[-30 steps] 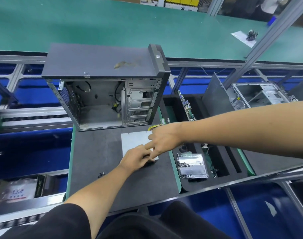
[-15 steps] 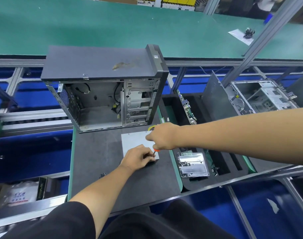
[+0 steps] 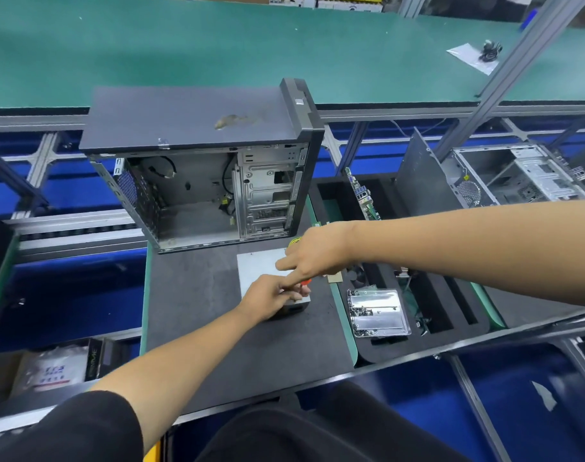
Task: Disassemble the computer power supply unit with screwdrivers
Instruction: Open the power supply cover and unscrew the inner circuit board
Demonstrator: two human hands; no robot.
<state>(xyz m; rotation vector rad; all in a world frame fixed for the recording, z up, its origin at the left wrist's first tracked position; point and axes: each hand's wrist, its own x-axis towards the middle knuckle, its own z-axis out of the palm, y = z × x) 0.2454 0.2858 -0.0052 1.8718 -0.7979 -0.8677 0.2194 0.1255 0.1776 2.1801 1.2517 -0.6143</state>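
- Across the far side of the dark mat on the table (image 3: 218, 328) stands an opened computer case (image 3: 201, 168), its empty bay facing the person.
- Just near of it, the power supply unit (image 3: 261, 271) lies flat, a pale metal box whose long axis seems to run near to far; yellow wires show at its far right corner.
- Right of the mat, a metal tray (image 3: 377, 311) holds loose screws.
- At the unit's near right corner the left hand (image 3: 271, 296) is curled over the edge, steadying it.
- Reaching in from the right, the right hand (image 3: 312, 258) grips an orange-handled screwdriver (image 3: 305, 282), mostly hidden, pointing down at that same corner, touching the left hand's fingers.
- The corner lies directly under both hands; the screw itself is hidden.
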